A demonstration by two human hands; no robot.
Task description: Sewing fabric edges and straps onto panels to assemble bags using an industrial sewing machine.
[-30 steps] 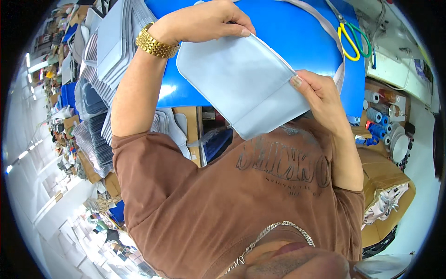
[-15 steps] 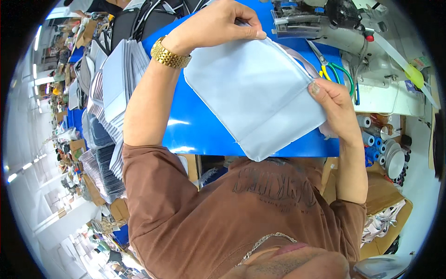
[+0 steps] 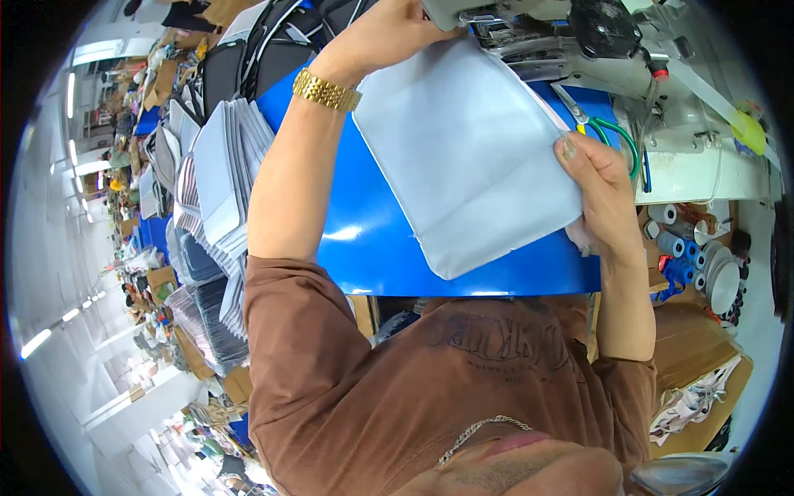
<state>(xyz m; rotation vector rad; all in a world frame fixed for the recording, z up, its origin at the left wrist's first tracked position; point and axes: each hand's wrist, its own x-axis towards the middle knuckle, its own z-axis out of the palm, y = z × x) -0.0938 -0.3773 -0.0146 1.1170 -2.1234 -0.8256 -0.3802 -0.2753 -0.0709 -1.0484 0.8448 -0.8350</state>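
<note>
A light grey-blue fabric panel (image 3: 471,157) with rounded corners hangs between my hands over a blue table top (image 3: 347,223). My left hand (image 3: 397,37), a gold watch (image 3: 327,89) at its wrist, is closed on the panel's far edge. Its fingertips are partly covered by the grey sewing machine head (image 3: 463,10). At the panel's right edge my right hand (image 3: 602,186) pinches it, thumb on top. A pale strip (image 3: 581,238) shows beneath the panel beside that hand. Just beyond my right hand lie scissors (image 3: 616,132) with green handles.
Stacks of grey panels (image 3: 223,174) stand left of the table, with black bags (image 3: 256,58) behind. More of the machine (image 3: 608,29) fills the far right. Thread spools (image 3: 674,244) and a cardboard box (image 3: 699,339) sit at the right.
My left hand and the panel's far corner have moved away from me and in under the machine head. My right hand still grips the right edge.
</note>
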